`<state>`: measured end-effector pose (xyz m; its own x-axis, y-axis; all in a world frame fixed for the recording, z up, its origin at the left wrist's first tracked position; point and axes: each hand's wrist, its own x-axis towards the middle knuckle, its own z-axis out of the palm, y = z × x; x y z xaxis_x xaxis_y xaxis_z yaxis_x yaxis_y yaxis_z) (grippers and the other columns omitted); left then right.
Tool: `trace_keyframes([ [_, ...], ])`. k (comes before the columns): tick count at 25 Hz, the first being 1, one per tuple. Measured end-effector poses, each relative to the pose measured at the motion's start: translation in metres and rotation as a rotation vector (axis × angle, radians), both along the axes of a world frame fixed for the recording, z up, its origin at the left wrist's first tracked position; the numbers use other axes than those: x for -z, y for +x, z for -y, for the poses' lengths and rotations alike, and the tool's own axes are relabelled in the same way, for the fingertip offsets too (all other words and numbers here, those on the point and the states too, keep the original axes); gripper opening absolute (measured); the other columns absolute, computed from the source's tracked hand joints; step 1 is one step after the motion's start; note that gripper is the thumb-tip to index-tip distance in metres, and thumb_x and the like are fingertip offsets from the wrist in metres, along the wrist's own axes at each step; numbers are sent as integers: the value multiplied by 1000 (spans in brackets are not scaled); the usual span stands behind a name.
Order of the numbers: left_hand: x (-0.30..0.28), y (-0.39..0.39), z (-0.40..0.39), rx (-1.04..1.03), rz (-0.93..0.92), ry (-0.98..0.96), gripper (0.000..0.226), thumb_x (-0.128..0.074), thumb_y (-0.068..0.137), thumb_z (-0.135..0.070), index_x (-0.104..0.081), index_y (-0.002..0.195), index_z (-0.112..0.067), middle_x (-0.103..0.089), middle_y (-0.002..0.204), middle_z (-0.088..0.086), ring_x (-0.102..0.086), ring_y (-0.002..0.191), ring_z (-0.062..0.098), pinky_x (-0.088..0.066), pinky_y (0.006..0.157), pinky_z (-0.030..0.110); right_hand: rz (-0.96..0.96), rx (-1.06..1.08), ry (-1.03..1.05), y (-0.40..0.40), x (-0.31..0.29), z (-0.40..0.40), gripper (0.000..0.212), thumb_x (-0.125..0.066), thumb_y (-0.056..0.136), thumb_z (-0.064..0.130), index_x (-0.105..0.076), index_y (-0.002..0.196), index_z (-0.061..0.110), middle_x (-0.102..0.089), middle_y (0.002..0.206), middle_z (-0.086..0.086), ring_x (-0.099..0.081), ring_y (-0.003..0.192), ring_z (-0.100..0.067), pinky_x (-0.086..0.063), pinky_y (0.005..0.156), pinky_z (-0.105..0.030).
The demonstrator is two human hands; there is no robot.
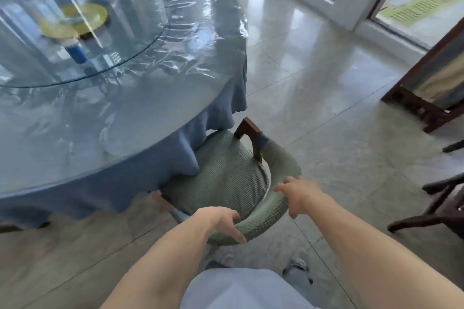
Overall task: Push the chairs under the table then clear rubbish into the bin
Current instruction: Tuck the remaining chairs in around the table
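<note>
Down at the lower middle, both hands lie on the curved green back of a chair (233, 178). The left hand (218, 221) rests on the nearer left part of the backrest with its fingers (238, 233) spread and draped loosely over the padded rim, not closed round it. The right hand (298, 193) sits further along the rim to the right, fingers (281, 187) likewise splayed and lying on the fabric, thumb hanging off the outer side. The chair's seat is partly tucked beneath the round bench (125, 118), whose blue cloth (160, 173) hangs over the seat's front edge; one dark wooden armrest (251, 133) sticks up just beside the cloth's hem. On the bench, under a clear cover, stand a yellow plate (82, 17) and a blue can (76, 54), both blurred. Dark chair legs (431, 208) show at the right edge, well apart, on the tiled floor (326, 108).
</note>
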<state>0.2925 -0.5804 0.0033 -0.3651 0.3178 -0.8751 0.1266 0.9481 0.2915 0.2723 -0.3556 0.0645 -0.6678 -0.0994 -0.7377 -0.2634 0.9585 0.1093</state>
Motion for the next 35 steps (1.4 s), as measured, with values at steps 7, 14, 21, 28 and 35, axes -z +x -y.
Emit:
trace_keyframes([
  [7,13,20,-67,-301,11,-67,95,-71,69,-66,-30,148,-31,-52,139,4,-52,124,29,-44,102,44,-9,-368,-75,-43,41,-51,57,-66,84,25,-47,136,37,-48,134,0,-38,127,-28,-35,104,-51],
  [14,33,68,-109,-701,-370,-270,58,-59,80,-49,-43,133,-33,-51,134,-3,-43,132,23,-22,108,68,-64,-576,-202,-57,57,-67,41,-59,87,32,-50,127,29,-53,126,-2,-47,120,-27,-39,97,-47],
  [21,40,72,-126,-893,-467,-308,50,-61,87,-29,-47,135,-34,-46,138,-4,-30,137,22,-19,109,72,-53,-720,-163,-66,74,-60,37,-60,89,24,-50,125,31,-56,117,0,-53,111,-29,-44,93,-52],
  [28,36,58,-117,-723,-343,-356,55,-61,87,-24,-43,138,-33,-42,140,2,-32,136,29,-18,104,78,102,-860,-46,-86,84,-40,51,-60,87,13,-51,131,36,-61,114,-3,-60,109,-37,-36,93,-78],
  [35,32,22,-69,-691,-373,-365,56,-59,89,-16,-43,140,-34,-44,141,3,-32,138,27,-18,107,77,91,-829,-96,-118,86,-2,55,-57,90,13,-45,138,38,-62,119,-4,-58,113,-39,-34,96,-78],
])
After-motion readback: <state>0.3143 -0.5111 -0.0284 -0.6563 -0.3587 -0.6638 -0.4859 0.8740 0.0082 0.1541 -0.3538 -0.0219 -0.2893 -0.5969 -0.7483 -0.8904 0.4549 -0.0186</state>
